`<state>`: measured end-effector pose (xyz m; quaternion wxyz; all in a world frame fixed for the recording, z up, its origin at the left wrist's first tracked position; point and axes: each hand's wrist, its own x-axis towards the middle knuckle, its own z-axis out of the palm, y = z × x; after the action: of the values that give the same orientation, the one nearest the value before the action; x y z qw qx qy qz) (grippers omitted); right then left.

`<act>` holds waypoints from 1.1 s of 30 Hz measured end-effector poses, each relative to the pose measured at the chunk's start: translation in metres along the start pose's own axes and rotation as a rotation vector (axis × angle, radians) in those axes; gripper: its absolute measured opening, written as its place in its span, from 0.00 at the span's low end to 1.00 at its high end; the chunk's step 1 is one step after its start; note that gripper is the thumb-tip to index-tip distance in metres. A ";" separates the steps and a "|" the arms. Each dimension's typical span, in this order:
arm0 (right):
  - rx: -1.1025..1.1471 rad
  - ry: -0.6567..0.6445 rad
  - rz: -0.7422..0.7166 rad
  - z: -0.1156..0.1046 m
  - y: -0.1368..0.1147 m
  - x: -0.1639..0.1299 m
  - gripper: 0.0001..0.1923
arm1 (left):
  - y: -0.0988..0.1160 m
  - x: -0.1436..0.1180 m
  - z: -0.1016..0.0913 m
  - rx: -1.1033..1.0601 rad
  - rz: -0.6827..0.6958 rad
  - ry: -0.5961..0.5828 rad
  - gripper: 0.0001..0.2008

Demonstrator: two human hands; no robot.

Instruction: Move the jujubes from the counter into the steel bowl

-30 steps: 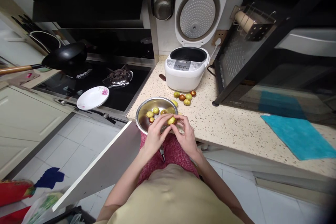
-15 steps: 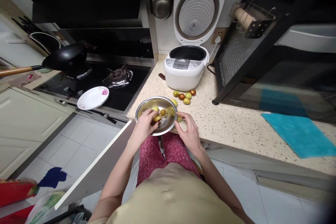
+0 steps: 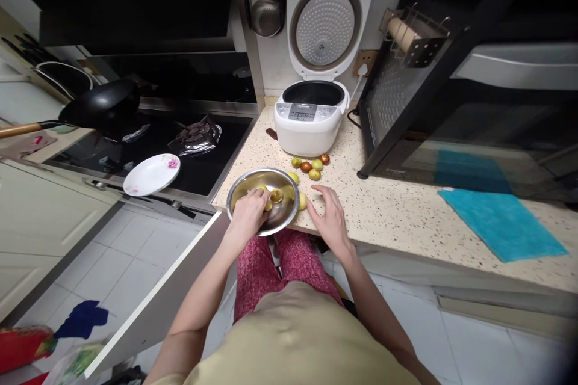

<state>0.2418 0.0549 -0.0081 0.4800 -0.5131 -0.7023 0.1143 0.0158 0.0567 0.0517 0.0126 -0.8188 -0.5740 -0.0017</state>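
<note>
A round steel bowl (image 3: 289, 216) stands at the counter's front edge with a few green-yellow fruits in it that look like fresh jujubes. My left hand (image 3: 248, 212) reaches into the bowl, fingers curled on a jujube (image 3: 268, 205) that they partly cover. Beside it lies another jujube (image 3: 276, 195). Outside the bowl's right rim, my right hand (image 3: 330, 219) is open, thumb and fingers apart, close to a yellowish jujube (image 3: 302, 201) on the counter. Behind the bowl sit several green and reddish-brown jujubes (image 3: 315, 174).
A white rice cooker (image 3: 307, 132) with its lid up stands behind the fruit. On the left are a gas stove with a white plate (image 3: 151, 175) near its front edge and a black wok (image 3: 102, 102). A blue cloth (image 3: 501, 222) lies right. An open cabinet door (image 3: 167, 283) juts out below.
My right hand has drawn away from the bowl's rim, uncovering the jujube beside it. My left hand has settled lower over the fruit in the bowl. The view has shifted slightly.
</note>
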 end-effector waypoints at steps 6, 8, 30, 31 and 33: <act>-0.204 -0.084 0.043 0.003 0.041 0.028 0.22 | 0.000 0.002 0.002 -0.026 -0.050 0.061 0.11; -0.226 -0.108 0.034 0.005 0.048 0.035 0.24 | 0.000 0.002 0.004 -0.036 -0.060 0.089 0.10; -0.276 -0.128 0.044 0.014 0.046 0.046 0.19 | 0.015 -0.033 -0.010 -0.177 -0.062 0.309 0.07; -0.276 -0.130 0.038 0.014 0.046 0.046 0.19 | 0.016 -0.033 -0.011 -0.193 -0.050 0.306 0.07; -0.284 -0.126 0.042 0.012 0.046 0.046 0.17 | 0.019 -0.032 -0.011 -0.229 -0.030 0.301 0.06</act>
<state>0.2597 0.1174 -0.0186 0.3553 -0.5822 -0.7292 0.0558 0.0228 0.0194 0.0621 0.0049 -0.7968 -0.5736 -0.1899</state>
